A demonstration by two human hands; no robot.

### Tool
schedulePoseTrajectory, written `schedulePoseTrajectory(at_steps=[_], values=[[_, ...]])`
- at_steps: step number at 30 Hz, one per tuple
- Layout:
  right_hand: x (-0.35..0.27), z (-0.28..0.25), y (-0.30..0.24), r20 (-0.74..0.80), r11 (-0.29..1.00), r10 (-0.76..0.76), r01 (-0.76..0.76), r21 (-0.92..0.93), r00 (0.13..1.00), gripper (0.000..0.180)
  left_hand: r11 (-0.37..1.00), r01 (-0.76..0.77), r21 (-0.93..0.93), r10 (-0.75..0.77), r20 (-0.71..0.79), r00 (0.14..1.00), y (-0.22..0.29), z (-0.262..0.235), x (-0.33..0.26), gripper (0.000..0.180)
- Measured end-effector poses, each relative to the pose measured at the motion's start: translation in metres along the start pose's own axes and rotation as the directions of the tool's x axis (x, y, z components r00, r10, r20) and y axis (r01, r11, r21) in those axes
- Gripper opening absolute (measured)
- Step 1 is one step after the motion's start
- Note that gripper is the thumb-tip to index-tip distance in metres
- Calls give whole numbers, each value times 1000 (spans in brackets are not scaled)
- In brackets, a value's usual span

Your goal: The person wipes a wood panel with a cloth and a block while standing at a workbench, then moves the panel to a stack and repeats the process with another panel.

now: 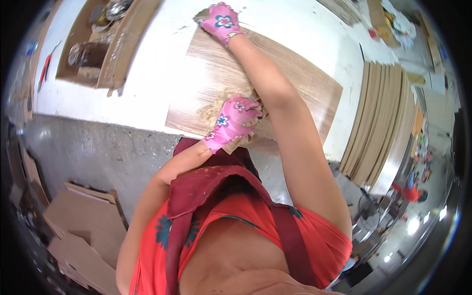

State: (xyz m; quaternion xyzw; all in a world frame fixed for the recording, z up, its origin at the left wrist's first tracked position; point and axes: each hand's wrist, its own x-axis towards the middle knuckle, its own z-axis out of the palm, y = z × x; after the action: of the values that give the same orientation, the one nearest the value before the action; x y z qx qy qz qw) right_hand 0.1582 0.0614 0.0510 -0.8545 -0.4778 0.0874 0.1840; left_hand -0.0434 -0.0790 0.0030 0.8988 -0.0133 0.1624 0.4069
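A wood-grain panel (300, 83) lies flat on the white table in front of me. My left hand (232, 120), in a pink flowered glove, is closed on a crumpled beige rag (210, 112) that rests on the panel near its front edge. Stretched out to the panel's far left corner, my right hand (221, 22) wears a matching glove. Its fingers are closed around a small grey-brown piece (200, 16), mostly covered by the glove, so its kind is unclear. My right forearm crosses over the panel and hides part of it.
An open cardboard box (115, 59) with a dark brown bottle-like item (88, 54) stands at left, beside a red-handled tool (46, 66). Stacked brown panels (376, 118) stand at right. Flattened cardboard (86, 221) lies low at left. Another person (410, 191) is far right.
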Motion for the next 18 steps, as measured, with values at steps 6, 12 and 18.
schedulePoseTrajectory(at_steps=[6,12,18], values=[[-90,-45,73,167,965,260,-264,-2,951,60,998,38,47,-38,4,999,5,-2,2,33],[-126,-64,131,-13,917,397,-397,29,918,66,980,-84,-181,129,251,959,0,7,39,29],[-24,-29,34,182,993,90,-103,62,979,38,842,-244,-482,416,291,861,-3,75,116,30]])
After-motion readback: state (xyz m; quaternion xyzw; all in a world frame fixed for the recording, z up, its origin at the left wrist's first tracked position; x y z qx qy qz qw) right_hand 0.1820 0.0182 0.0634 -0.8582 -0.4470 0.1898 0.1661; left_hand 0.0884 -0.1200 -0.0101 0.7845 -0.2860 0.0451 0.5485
